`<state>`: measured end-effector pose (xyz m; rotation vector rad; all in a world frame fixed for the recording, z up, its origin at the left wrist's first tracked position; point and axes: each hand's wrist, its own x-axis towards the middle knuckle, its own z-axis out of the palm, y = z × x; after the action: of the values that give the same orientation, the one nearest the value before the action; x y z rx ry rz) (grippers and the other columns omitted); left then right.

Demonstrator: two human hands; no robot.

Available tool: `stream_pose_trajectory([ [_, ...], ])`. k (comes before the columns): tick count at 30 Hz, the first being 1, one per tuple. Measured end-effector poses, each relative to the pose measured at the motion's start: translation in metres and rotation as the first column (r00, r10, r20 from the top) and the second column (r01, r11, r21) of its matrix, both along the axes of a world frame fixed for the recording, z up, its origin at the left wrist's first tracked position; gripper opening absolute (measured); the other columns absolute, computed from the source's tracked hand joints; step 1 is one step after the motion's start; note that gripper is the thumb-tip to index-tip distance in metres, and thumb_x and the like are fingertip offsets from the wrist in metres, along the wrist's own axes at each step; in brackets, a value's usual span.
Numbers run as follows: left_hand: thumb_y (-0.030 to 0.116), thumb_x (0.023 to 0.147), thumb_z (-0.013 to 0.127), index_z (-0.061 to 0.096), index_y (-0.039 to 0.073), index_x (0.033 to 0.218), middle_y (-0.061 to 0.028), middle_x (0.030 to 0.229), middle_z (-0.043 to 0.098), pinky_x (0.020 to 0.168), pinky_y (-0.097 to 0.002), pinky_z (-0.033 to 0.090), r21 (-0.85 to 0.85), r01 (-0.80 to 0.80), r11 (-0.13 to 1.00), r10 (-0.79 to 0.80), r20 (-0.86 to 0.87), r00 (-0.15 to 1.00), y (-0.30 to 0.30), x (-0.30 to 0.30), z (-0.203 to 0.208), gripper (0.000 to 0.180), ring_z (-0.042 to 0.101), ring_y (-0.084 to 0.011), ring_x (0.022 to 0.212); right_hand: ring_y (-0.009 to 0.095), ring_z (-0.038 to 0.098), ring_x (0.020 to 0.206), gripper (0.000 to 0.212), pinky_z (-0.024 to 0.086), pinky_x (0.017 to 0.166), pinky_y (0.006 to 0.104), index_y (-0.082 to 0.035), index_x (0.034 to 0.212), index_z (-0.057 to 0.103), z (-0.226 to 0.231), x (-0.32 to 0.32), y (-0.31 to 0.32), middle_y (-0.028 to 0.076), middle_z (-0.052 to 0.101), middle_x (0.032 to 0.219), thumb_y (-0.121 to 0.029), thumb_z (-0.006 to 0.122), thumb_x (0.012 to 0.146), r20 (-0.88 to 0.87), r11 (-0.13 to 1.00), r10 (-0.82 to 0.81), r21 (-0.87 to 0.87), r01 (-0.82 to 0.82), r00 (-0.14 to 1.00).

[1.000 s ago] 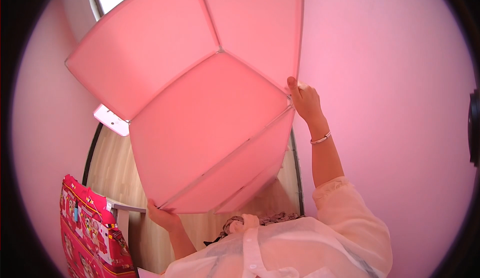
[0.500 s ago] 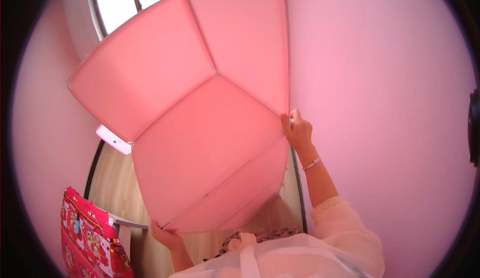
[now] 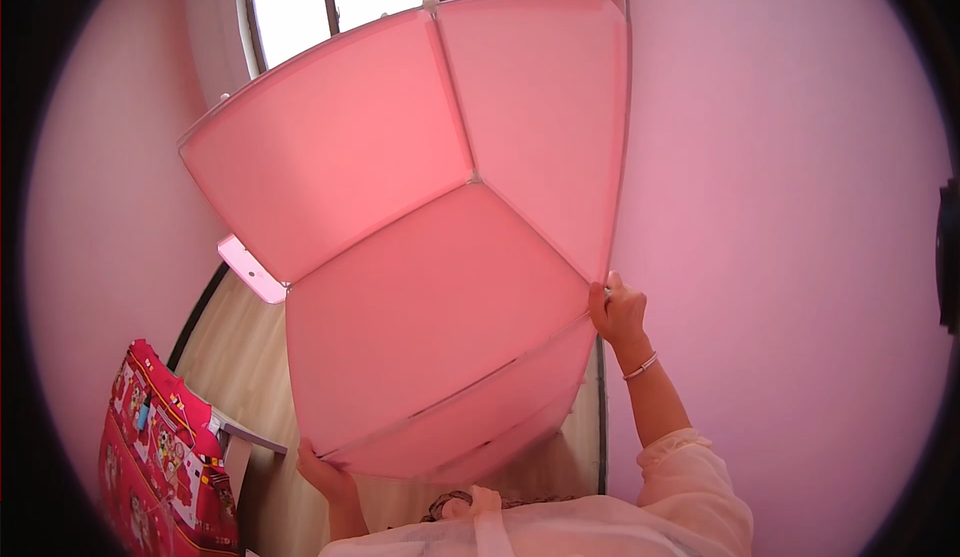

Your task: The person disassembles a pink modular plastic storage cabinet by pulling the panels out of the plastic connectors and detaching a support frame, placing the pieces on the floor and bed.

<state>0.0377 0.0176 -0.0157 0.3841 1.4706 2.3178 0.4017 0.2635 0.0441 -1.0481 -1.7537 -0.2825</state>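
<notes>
Here's the big pink panelled unit (image 3: 430, 307), raised in front of me, its length stretching up and away between my hands toward the window (image 3: 290, 12). My right hand (image 3: 622, 314), farther out, is curled tight round its right corner; my left (image 3: 325, 474), closer in, clasps the lower-left corner, some fingers hidden, with the pink wall (image 3: 780, 257) off to my right.

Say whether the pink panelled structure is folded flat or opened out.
Opened out, not flat: the pink panelled structure has panels meeting at angles around a corner, and the left hand and right hand hold it.
</notes>
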Motion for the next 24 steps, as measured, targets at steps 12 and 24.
stream_pose_trajectory([
  [12, 0.023, 0.084, 0.038, 0.053, 0.004, 0.069, -0.0015, 0.064, 0.049, 0.049, -0.0231, 0.037, -0.076, 0.078, 0.994, -0.080, -0.027, 0.996, -0.006, 0.027, 0.017, 0.028, 0.046, -0.0092, 0.057, 0.030, 0.044, 0.036, 0.046, 0.031, 0.034, 0.0350, -0.006, 0.054, 0.039, 0.002, 0.004, 0.012, 0.012, 0.039, 0.040, -0.034, 0.031, 0.089, -0.051, 0.998, -0.037, -0.062, 0.033, 0.998],
  [24, 0.032, 0.089, 0.034, 0.048, 0.004, 0.067, -0.0014, 0.055, 0.043, 0.048, -0.0217, 0.032, -0.091, 0.209, 0.974, -0.219, -0.121, 0.968, -0.020, 0.051, 0.004, 0.039, 0.040, -0.0092, 0.050, 0.035, 0.046, 0.041, 0.053, 0.034, 0.039, 0.0399, -0.003, 0.057, 0.045, 0.004, 0.008, 0.014, 0.015, 0.043, 0.043, -0.036, 0.021, 0.090, -0.016, 0.969, -0.102, -0.226, 0.096, 0.995],
])
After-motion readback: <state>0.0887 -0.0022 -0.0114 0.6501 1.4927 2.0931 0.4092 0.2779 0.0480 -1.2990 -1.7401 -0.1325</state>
